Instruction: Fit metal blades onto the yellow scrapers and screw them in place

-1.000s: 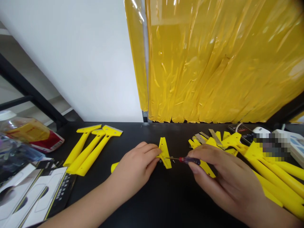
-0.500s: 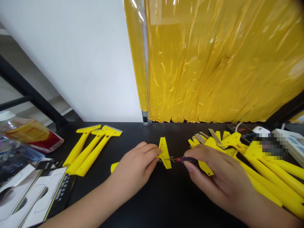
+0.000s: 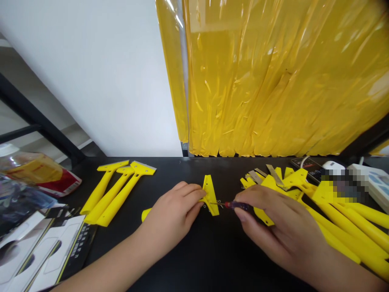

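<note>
**Yellow scraper clamped in left hand, screwdriver held at its head**

A yellow plastic scraper (image 3: 209, 196) is clamped by the left hand (image 3: 172, 213), its handle end showing beyond the hand on the left. Whether it rests on the black table (image 3: 188, 259) cannot be told. A purple-handled screwdriver (image 3: 238, 205) is pinched between thumb and fingers of the right hand (image 3: 282, 231), with its thin shaft reaching the scraper's head; contact at the tip is too small to tell. Tiny screws (image 3: 204, 206) are seen on the table just below that head.

The right hand lies over a second yellow scraper (image 3: 264, 215), beside a heap of yellow scrapers (image 3: 343, 227) and loose steel blades (image 3: 275, 175). Three assembled scrapers (image 3: 117, 192) lie side by side on the left. Printed card packaging (image 3: 45, 247) and a plastic bottle (image 3: 30, 168) are at the far left. A yellow plastic curtain (image 3: 243, 81) hangs behind the table.
</note>
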Demonstrator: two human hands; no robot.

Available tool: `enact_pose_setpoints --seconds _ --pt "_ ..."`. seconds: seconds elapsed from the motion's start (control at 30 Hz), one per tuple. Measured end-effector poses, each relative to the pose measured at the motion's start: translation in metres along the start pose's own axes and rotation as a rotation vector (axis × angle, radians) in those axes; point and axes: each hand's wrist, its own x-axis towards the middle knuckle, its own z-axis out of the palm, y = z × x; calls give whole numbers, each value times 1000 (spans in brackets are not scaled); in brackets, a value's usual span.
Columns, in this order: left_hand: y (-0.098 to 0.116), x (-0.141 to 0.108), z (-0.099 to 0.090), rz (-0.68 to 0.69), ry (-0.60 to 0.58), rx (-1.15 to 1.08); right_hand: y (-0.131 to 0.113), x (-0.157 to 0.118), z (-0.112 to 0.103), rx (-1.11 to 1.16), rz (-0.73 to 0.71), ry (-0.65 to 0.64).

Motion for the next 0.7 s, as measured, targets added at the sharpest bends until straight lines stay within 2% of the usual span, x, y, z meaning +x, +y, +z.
enact_pose_setpoints --seconds 0.2,0.37,0.47,0.53,0.6,0.67,0.7 --pt "1 0 1 9 6 12 -1 1 0 39 -16 -46" --pt "-1 2 -1 7 28 32 0 0 -11 20 21 90" --pt "-3 3 -4 -11 47 42 5 2 -14 -3 163 141" --pt "-5 2 -5 -37 65 32 9 4 -10 19 303 17" --pt "-6 1 -6 -75 114 -16 12 4 -1 16 425 -219" --pt "-4 -1 -8 -140 196 -127 13 1 10 -32 478 -403" --pt "-3 -1 -9 -187 238 -220 13 -2 14 -65 483 -447"
